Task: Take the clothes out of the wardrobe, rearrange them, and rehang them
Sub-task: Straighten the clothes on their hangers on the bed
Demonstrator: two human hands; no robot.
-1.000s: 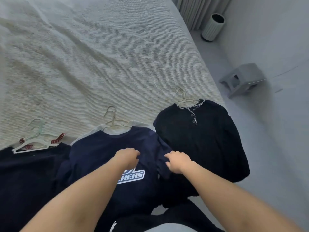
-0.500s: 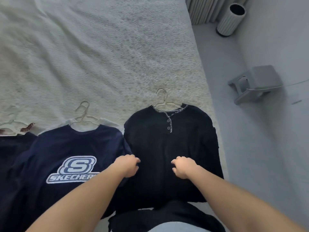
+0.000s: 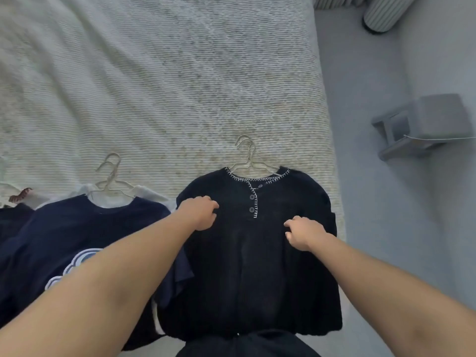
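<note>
While three garments already lie on the bed (image 3: 159,73), each on a hanger, none has gone back to the wardrobe, which is out of view; so the taking-out looks done, the rearranging is in hand, and the rehanging is all left to do, as I judge it.

At nine o'clock a dark garment (image 3: 13,220) is cut off by the frame edge, with only a scrap of red-brown trim showing above it; what it is I cannot tell. Next to it lies the navy shirt (image 3: 85,240), its white logo mostly hidden under the left forearm, its wire hanger (image 3: 110,176) poking out at the collar. A white layer shows around its neck, though whether that is a second garment is unclear.

The left hand (image 3: 199,212) rests curled on the black top (image 3: 252,266) at about ten o'clock from its middle, fingers bent into the cloth; the right hand (image 3: 305,231) sits at two o'clock, likewise curled. The hands are apart, and each seems to pinch the fabric, but the fingertips are tucked under, so a true grip cannot be confirmed. The top lies flat at the bed's right edge, its hanger hook (image 3: 244,150) pointing to twelve.

At three o'clock a grey stool (image 3: 425,122) stands on the floor; a ribbed bin (image 3: 381,14) at one o'clock is cropped. Dark cloth at six o'clock is too cut off to name.
</note>
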